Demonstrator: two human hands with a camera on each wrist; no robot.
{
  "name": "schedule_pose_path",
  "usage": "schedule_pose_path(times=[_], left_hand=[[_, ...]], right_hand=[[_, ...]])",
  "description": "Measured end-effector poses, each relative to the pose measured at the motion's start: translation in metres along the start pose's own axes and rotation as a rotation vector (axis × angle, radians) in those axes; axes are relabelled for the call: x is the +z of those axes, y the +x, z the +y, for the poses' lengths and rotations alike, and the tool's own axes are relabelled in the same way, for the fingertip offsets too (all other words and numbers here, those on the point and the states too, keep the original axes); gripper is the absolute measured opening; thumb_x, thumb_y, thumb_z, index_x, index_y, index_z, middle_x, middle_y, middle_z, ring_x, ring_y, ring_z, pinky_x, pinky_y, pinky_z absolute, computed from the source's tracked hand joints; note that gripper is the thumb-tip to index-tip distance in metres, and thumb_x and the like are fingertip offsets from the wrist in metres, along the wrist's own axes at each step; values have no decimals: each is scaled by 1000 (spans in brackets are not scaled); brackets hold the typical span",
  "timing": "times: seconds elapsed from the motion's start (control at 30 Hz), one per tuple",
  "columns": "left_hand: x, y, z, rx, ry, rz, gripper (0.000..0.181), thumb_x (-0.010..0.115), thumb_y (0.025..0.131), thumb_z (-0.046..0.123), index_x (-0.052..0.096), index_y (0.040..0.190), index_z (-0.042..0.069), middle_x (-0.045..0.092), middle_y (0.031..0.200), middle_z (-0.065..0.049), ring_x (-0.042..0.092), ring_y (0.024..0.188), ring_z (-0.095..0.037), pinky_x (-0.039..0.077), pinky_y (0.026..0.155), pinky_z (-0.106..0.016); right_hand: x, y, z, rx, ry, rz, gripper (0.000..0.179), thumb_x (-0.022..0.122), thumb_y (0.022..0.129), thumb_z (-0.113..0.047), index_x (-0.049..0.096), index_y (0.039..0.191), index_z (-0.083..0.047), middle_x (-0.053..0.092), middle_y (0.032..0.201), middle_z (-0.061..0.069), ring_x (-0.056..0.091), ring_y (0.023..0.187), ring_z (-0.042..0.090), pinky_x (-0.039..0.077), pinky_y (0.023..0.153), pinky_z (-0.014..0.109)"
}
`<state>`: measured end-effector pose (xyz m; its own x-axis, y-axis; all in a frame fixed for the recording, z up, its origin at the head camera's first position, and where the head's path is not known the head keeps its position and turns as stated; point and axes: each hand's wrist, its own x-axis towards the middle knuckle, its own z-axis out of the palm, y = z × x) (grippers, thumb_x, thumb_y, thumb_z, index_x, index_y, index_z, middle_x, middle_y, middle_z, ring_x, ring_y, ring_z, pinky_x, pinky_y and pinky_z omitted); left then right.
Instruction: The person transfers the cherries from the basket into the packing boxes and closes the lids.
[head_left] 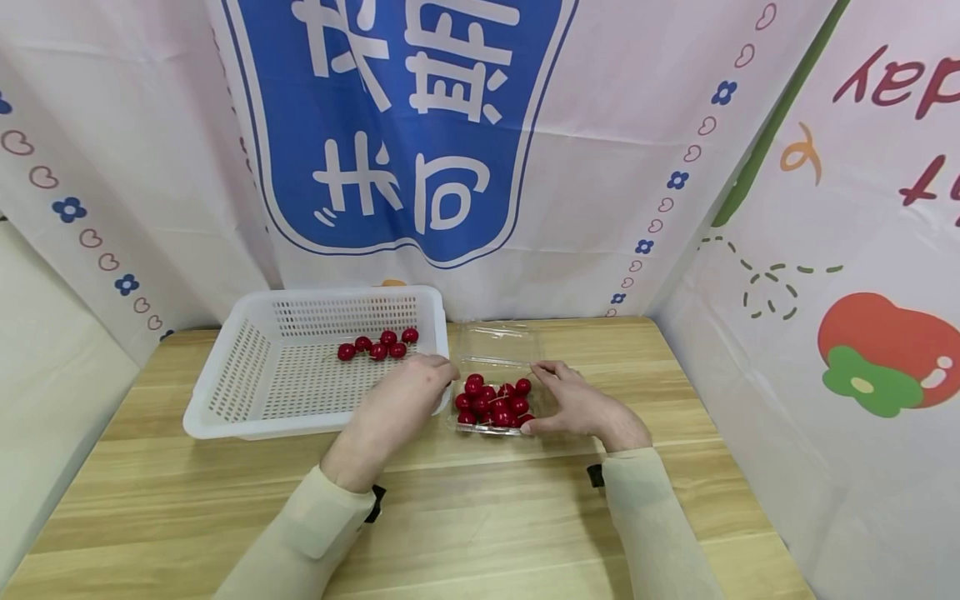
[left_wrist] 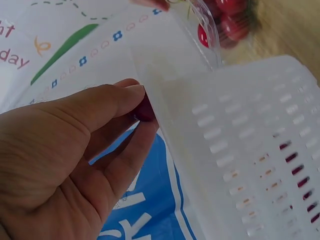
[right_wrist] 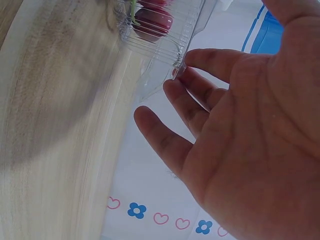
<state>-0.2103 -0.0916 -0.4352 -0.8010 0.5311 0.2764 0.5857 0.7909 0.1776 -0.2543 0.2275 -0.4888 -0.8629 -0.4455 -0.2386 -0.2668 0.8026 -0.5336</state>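
My left hand [head_left: 401,396] pinches a dark red cherry [left_wrist: 145,111] between thumb and fingers, close to the wall of the white basket [left_wrist: 187,107] in the left wrist view. From the head, that cherry is hidden behind the hand. A clear plastic box [head_left: 480,430] stands between my hands with its lid [head_left: 498,343] folded back, and many red cherries [head_left: 501,414] fill it. At the box's right side is my right hand [head_left: 581,408], fingers spread and loosely extended; its fingertips [right_wrist: 192,57] touch the plastic edge in the right wrist view.
The perforated white basket [head_left: 217,358] stands to the left of the box, with several cherries [head_left: 378,352] at its right back. A wooden table [head_left: 480,517] carries everything. Printed cloth [head_left: 592,208] hangs behind the table and along its right side.
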Motion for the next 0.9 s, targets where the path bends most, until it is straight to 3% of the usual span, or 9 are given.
schedule_pose_path(times=[0.23, 0.4, 0.57, 0.9], left_hand=[[6, 5, 14, 24, 7, -48, 30, 82, 101, -11, 84, 126, 3, 88, 126, -12, 84, 112, -33, 75, 100, -41], [12, 8, 21, 41, -15, -74, 27, 82, 102, -9, 84, 125, 5, 87, 124, -10, 84, 114, -31, 74, 101, -41], [21, 10, 25, 81, 2, -82, 24, 85, 100, -7, 84, 121, 3, 86, 118, -10, 84, 109, -27, 74, 96, -35], [34, 13, 36, 103, 53, -157, 22, 84, 102, -1, 85, 123, 7, 86, 121, -8, 84, 109, -25, 74, 98, -35]], right_hand=[[0, 0, 0, 6, -10, 0, 122, 96, 96, -52, 28, 186, -7, 26, 194, 21, 27, 180, 52, 35, 144, 75], [0, 1, 1, 5, -17, 1, 122, 96, 96, -53, 28, 186, -6, 26, 194, 21, 27, 180, 52, 36, 143, 74], [0, 1, 1, 3, -6, 3, 122, 97, 96, -52, 28, 186, -7, 26, 194, 21, 27, 180, 51, 35, 144, 74], [1, 1, 1, -5, -17, 11, 120, 96, 97, -52, 29, 185, -5, 29, 193, 20, 29, 180, 50, 36, 144, 72]])
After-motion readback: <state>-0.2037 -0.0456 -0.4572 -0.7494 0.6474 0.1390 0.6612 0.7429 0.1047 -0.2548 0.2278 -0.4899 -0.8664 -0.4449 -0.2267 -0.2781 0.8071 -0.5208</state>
